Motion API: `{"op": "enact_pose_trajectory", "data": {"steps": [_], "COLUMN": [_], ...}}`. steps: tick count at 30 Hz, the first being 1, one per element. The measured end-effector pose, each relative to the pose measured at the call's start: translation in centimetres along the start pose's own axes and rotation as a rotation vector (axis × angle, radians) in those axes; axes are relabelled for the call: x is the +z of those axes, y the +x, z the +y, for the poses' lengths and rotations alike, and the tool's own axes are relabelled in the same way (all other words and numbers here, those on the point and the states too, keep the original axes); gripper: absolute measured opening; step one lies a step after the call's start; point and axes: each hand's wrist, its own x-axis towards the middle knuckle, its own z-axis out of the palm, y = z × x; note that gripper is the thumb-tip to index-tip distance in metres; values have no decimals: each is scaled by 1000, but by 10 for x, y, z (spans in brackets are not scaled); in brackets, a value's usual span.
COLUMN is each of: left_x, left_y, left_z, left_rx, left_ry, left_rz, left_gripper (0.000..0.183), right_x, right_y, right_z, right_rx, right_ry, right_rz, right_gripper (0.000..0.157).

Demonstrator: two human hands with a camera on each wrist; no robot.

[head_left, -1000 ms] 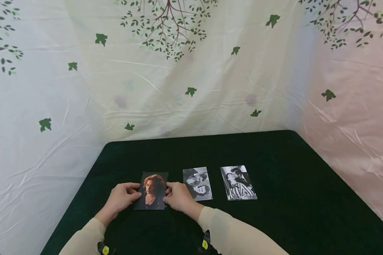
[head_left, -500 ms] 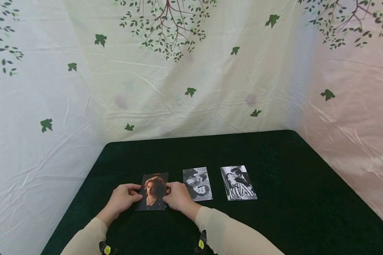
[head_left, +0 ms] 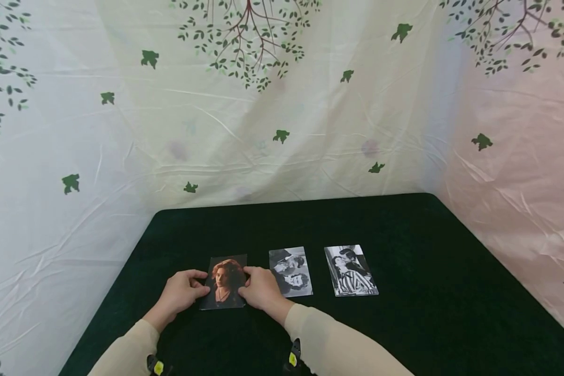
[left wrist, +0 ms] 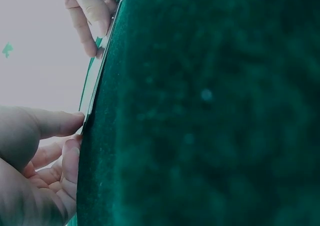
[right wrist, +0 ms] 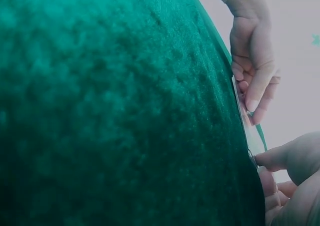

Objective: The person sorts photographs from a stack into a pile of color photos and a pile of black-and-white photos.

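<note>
A colour photo card (head_left: 223,282) of a long-haired figure lies near the middle left of the dark green table. My left hand (head_left: 180,292) holds its left edge with thumb and fingers. On the opposite edge, my right hand (head_left: 262,290) grips with thumb and index finger. Seen low from the left wrist, the card (left wrist: 95,78) shows edge-on, close over the cloth, with more than one thin layer at its rim. The right wrist view also has the card (right wrist: 242,105) between both hands.
Right of the hands lie a black-and-white photo card (head_left: 291,271) of two faces and another black-and-white photo card (head_left: 351,270) with a striped garment. The green tablecloth (head_left: 427,324) reaches the white and pink leaf-print curtains (head_left: 282,109) behind and beside it.
Both hands keep hold of the colour card's edges. The card has shifted very slightly to the right, and the right hand has come a little left. The other two cards stay put.
</note>
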Motion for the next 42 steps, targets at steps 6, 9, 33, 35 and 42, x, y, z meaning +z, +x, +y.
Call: {"op": "enact_pose_trajectory", "data": {"steps": [6, 9, 33, 35, 42], "left_x": [0, 0, 83, 90, 99], "left_y": [0, -1, -3, -2, 1], "left_z": [0, 1, 90, 93, 102], "left_rx": [-11, -7, 440, 427, 387], "left_ry": [27, 40, 641, 665, 680], "left_rz": [13, 13, -60, -87, -173], "left_gripper": [38, 40, 92, 93, 94], "right_x": [0, -3, -137, -135, -134], "right_y": [2, 1, -34, -35, -33], "right_z": [0, 1, 103, 103, 105], "right_rx": [1, 1, -289, -279, -233], "right_ry": [2, 29, -607, -593, -584], "right_rz": [-9, -41, -10, -19, -38], "right_gripper": [54, 54, 91, 90, 89]}}
